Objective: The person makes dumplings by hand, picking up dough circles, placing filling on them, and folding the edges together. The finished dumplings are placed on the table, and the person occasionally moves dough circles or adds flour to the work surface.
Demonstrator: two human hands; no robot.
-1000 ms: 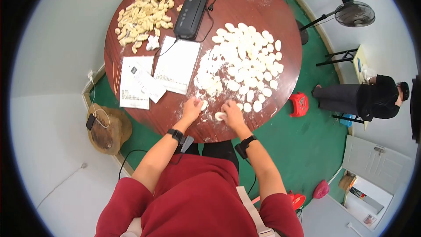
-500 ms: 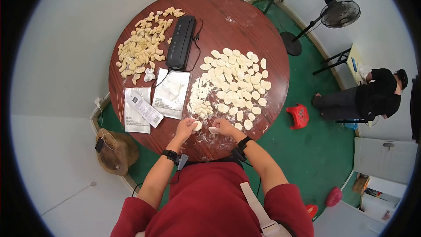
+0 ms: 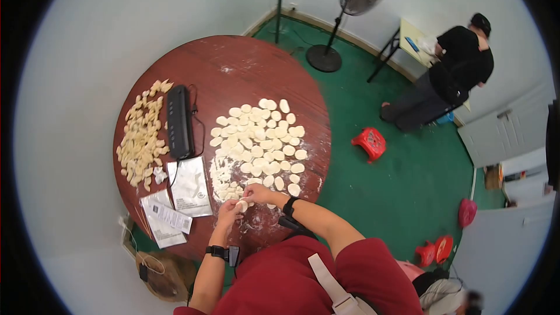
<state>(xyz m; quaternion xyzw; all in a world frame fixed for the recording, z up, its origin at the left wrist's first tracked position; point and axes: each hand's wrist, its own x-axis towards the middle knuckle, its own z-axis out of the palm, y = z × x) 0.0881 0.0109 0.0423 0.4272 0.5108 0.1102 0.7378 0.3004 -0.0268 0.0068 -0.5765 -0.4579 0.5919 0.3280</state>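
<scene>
Left hand (image 3: 227, 214) pinches a dough disc (image 3: 241, 206) above the near side of the round wooden table (image 3: 262, 67).
From my remote view, the right hand (image 3: 256, 192) curls in beside the disc; I cannot tell whether its fingers grip it. Print on the silver pouch (image 3: 189, 186) and the white label (image 3: 170, 217) is too small for me to read. Near both wrists runs the table's near edge; past the flattened dough pieces (image 3: 262, 134), flour-dusted wood stretches to the far rim.
</scene>
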